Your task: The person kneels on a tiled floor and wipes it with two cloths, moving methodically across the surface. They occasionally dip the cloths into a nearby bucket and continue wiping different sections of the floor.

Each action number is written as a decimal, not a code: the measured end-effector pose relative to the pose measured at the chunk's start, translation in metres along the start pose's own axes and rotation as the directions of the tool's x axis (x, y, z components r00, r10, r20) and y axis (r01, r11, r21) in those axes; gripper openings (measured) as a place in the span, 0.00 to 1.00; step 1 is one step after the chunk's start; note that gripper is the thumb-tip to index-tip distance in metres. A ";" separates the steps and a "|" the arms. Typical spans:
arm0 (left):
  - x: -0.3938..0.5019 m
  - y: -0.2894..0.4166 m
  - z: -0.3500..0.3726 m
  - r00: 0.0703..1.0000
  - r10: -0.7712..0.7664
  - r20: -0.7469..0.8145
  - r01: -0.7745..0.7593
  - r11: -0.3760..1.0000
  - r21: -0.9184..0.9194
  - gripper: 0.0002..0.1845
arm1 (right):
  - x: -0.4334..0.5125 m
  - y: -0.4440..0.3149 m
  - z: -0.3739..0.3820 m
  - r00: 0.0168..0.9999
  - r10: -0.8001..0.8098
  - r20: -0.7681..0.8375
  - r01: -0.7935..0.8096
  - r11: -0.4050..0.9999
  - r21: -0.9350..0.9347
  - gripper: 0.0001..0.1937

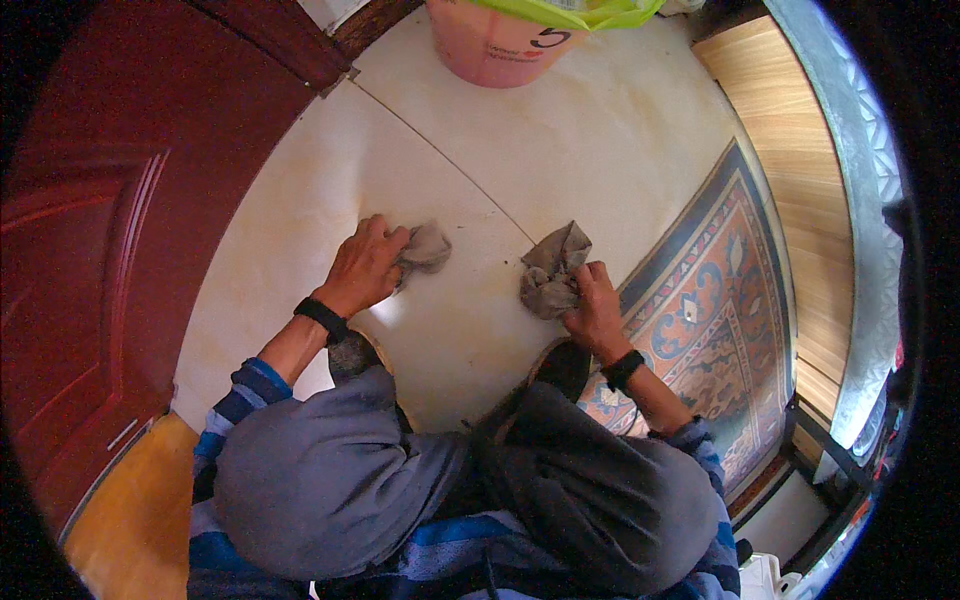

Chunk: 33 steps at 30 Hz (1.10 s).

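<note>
Just left of the middle, my left hand (367, 262) grips a crumpled grey-brown cloth (429, 249) against the pale tiled floor (457, 330). On the other side, my right hand (597, 309) holds a second, darker crumpled cloth (553, 274), also at the floor. A thin tile joint runs diagonally down to this darker cloth. Between the two cloths lie a few small dark specks. Both wrists carry black bands, and my shoes show below the hands.
A dark red panelled door (112, 225) stands along the left. A pink bin (495, 45) with a green bag liner is at the top. To the right lie a patterned rug (705, 315) and light wooden furniture (780, 150). My bent knees fill the bottom.
</note>
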State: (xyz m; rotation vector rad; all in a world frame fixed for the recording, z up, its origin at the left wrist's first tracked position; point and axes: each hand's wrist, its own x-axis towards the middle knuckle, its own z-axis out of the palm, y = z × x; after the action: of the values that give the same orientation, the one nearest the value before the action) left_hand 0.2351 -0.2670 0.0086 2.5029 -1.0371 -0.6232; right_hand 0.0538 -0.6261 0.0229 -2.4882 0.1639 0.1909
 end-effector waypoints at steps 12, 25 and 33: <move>-0.002 0.001 -0.005 0.999 0.020 -0.040 -0.021 1.000 -0.024 0.21 | 0.068 -0.041 0.040 0.994 0.082 -0.071 -0.042 0.897 0.440 0.23; -0.009 -0.009 -0.013 0.993 0.025 -0.114 -0.042 0.988 -0.148 0.19 | 0.050 -0.035 -0.085 0.892 0.393 0.224 -0.355 0.302 0.885 0.12; -0.015 -0.034 -0.025 0.995 -0.067 -0.074 0.058 0.992 -0.116 0.15 | 0.055 0.077 -0.047 0.919 0.374 0.128 -0.394 0.893 0.218 0.23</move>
State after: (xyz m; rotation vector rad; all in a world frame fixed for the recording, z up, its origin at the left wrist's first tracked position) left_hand 0.2583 -0.2297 0.0171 2.4476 -0.8728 -0.5808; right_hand 0.0996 -0.7197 0.0048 -2.1790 0.6112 0.4135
